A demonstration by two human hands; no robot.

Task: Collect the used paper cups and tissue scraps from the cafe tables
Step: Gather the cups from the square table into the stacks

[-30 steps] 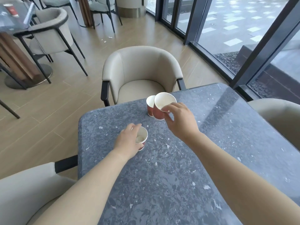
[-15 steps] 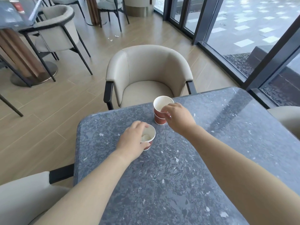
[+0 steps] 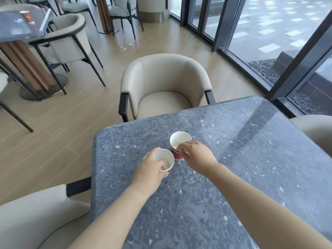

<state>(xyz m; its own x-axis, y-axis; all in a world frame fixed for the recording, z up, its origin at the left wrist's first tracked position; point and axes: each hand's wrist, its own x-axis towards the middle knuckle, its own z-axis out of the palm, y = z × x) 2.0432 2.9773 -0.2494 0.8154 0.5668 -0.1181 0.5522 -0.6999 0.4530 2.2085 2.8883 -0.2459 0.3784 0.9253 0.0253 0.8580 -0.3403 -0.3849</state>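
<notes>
Both hands closed on cups. Left hand (image 3: pixel 150 172) wraps the side of a single paper cup (image 3: pixel 165 159), fingers curled round its near wall, thumb at the far rim; cup mouth up, whitish inside with a pale green smear at the bottom. Right hand (image 3: pixel 197 157) pinches the near rim of the stacked cups (image 3: pixel 177 146), two nested, red outside, white inside, standing upright on the worktop (image 3: pixel 233 177). Single cup and stack nearly touching, side by side; cannot tell if the single cup rests on the surface or is just off it.

Cups sit toward the worktop's far-left rounded corner, near but not at the far edge. Grey speckled surface runs bare to the right and toward the viewer: ample room that way. Left edge drops off close to the left hand.

Beige armchair (image 3: pixel 165 87) faces the far edge, pushed close. Another armchair arm (image 3: pixel 36 212) at the near-left corner, just beside the edge. Wood floor open to the left.

Small tissue scraps (image 3: pixel 125 47) on the floor well beyond the armchair. One more red cup (image 3: pixel 27 17) stands on a neighbouring worktop (image 3: pixel 16 29), far left. Glass doors along the right.
</notes>
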